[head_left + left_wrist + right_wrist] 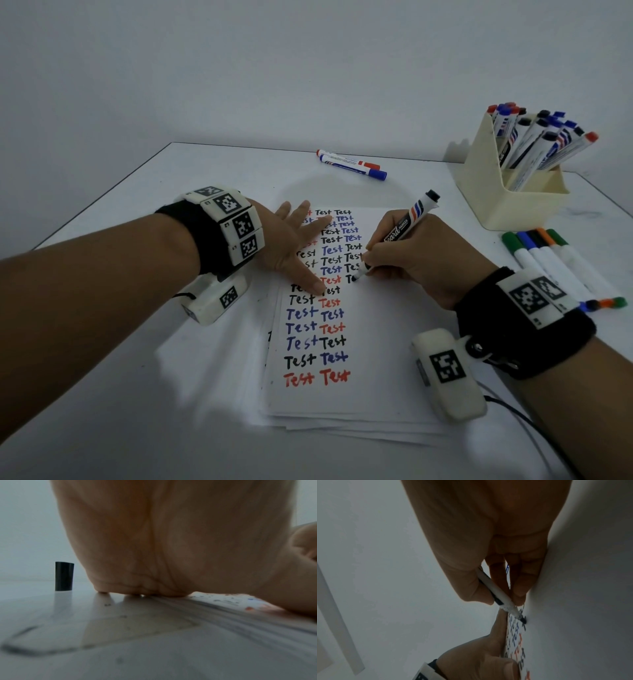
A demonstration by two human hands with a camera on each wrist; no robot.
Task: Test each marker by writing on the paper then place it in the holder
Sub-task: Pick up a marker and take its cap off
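The white table (102,394) shows its left edge and far edge against a plain grey wall, with bare glossy surface along the near and left sides. A loose stack of paper (359,394) lies in the middle, the top sheet matt and filled with rows of "Test" in black, blue and red; the right part of the lower half is unwritten. The left hand (291,246) lies flat on the sheet's left side, fingers spread and straight, pressing it down. The right hand (421,260) grips a black marker (400,233) in a writing pinch, its tip touching the paper at the end of a row, its capless rear end tilted toward the far right corner. The barrel is white plastic with printed lettering and coloured stripes. In the left wrist view a small dark cylinder (64,576) stands upright on the table left of the palm; whether it is the cap cannot be told. At the far right corner stands a cream plastic holder (507,202), boxy with a taller back wall, crowded with markers leaning right, caps red, blue and black. Near the far edge two capped markers (352,165) lie side by side, one red, one blue. Along the right edge a row of slim pens (561,267) lies touching, caps green, blue, black and orange.
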